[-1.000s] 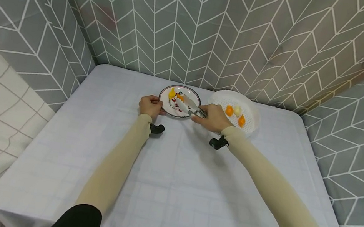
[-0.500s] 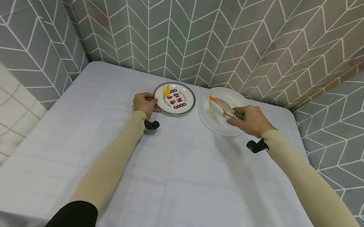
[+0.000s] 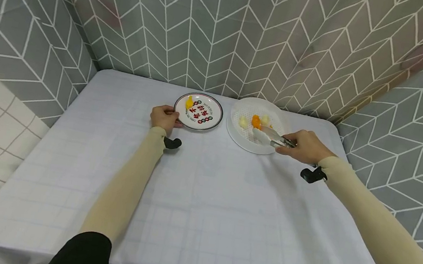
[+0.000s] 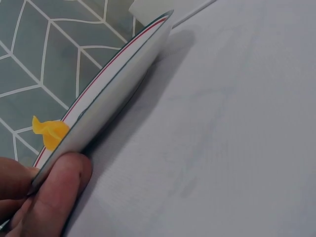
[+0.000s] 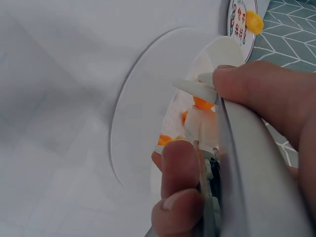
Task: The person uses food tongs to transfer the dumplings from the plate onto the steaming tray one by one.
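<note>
My left hand (image 3: 163,119) pinches the near left rim of a small round plate (image 3: 213,116) with a dark edge and red lettering. One wrinkled yellow piece (image 4: 52,132) sits on the plate, close to those fingers in the left wrist view. My right hand (image 3: 307,147) grips metal tongs (image 3: 281,142) with pale, broad tips. The tips hang over a white perforated basket (image 3: 248,104), spread apart. In the basket, an orange piece (image 3: 256,121) lies just beyond the tips, between two pale yellow pieces (image 3: 243,121). More orange shows behind the tongs, partly hidden.
A white cloth covers the table (image 3: 201,203). Grey chevron-patterned sheets (image 3: 210,28) rise right behind its back edge and along the sides. Plate and basket stand side by side near that back edge, a narrow gap between them.
The tongs carried an orange piece from the plate rightward to the basket, and now stand slightly farther right with the orange piece in the basket. My left hand keeps holding the plate's rim.
</note>
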`<action>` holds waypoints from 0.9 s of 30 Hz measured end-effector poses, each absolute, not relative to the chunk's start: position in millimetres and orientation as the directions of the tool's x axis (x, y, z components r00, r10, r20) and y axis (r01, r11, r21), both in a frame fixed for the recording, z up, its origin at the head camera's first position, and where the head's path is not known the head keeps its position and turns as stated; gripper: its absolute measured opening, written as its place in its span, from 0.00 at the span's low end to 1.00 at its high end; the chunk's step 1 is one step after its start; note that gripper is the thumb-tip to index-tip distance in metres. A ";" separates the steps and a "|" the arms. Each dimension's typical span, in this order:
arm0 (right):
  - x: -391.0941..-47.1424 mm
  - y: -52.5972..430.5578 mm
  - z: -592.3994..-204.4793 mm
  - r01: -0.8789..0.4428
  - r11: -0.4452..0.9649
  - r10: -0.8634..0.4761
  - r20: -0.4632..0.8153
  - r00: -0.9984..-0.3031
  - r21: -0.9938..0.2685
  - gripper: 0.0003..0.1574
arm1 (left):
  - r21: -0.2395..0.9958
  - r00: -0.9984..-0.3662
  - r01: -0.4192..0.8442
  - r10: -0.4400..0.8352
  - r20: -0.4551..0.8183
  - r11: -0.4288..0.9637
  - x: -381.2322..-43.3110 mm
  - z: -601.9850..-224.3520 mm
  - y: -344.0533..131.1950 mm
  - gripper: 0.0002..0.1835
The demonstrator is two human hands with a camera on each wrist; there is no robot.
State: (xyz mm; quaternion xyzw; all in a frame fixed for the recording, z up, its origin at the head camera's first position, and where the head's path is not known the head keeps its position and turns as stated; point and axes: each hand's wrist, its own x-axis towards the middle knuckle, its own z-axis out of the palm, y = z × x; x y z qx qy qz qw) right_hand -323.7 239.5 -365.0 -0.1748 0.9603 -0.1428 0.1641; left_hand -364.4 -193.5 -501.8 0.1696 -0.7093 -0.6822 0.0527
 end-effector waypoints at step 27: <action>-354.8 221.8 -372.9 -0.273 0.911 -0.388 -0.416 -0.822 -0.310 0.45 | 0.982 -0.934 -0.175 -0.326 -0.144 0.066 -367.6 -504.0 -194.0 0.18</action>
